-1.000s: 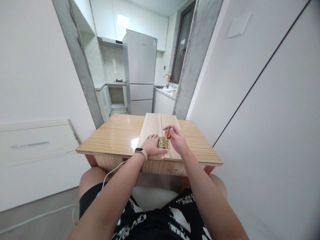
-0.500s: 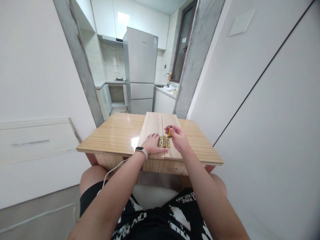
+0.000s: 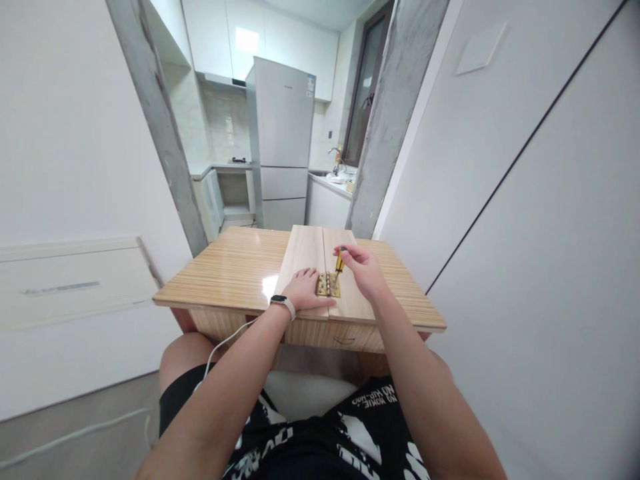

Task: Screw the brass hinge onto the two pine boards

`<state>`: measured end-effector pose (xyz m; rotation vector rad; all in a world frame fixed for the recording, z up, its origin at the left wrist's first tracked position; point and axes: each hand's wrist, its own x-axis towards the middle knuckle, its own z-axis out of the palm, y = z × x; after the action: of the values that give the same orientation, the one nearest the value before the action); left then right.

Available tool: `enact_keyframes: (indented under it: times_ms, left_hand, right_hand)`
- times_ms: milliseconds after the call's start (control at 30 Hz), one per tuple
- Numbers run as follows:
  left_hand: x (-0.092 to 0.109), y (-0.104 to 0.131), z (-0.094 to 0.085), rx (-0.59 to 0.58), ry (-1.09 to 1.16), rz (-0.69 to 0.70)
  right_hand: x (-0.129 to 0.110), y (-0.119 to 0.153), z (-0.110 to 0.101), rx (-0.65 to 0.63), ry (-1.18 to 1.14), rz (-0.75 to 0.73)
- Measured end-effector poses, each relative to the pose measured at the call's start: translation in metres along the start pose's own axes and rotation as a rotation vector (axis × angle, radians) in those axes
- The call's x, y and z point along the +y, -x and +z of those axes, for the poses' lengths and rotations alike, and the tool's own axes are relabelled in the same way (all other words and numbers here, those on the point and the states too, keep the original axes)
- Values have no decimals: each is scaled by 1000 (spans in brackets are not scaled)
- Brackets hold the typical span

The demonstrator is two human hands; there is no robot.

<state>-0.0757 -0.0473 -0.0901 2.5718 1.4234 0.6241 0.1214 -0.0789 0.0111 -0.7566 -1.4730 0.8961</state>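
Two pale wooden boards lie side by side on the table, the left board (image 3: 303, 250) and the right board (image 3: 345, 238). A brass hinge (image 3: 329, 285) spans the seam between them. My left hand (image 3: 306, 291) rests flat on the left board beside the hinge, fingers stretched out and thumb reaching across the seam below it. In the fingers of my right hand (image 3: 364, 268) is a yellow and black screwdriver (image 3: 341, 261), tilted, its tip down at the hinge's right leaf. Whether a screw sits under the tip is too small to tell.
The striped wooden table (image 3: 235, 263) has a drawer with a handle (image 3: 344, 340) on my side. A white cable (image 3: 220, 343) runs down from its front edge. Beyond stand a silver fridge (image 3: 283, 127) and a sink counter. A white wall (image 3: 525, 220) rises close on the right.
My right hand has shifted slightly right, and its grip is now at the top of the screwdriver, which leans more to the right. My left hand stays in place.
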Motion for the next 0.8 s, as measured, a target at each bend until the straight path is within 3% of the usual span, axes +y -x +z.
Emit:
enact_keyframes:
  times_ms: [100, 200, 300, 400, 500, 600, 800]
  left_hand:
    - [0, 0, 0, -1, -1, 8]
    - [-2, -1, 1, 0, 28, -1]
    - [-8, -6, 3, 52, 124, -52]
    - [-20, -10, 4, 183, 258, -178]
    - [-38, -11, -1, 302, 283, -284]
    - [-57, -6, -11, 369, 201, -405]
    - [-78, 8, -27, 180, 11, -608]
  right_hand:
    - [-19, -2, -23, 128, 88, -69]
    - [-24, 6, -64, 297, 209, -97]
    - [-10, 27, -113, 502, 334, -27]
    - [19, 55, -153, 642, 428, 67]
    - [52, 81, -175, 680, 700, 213]
    - [79, 98, -181, 646, 882, 284]
    - [106, 101, -176, 459, 1214, 254]
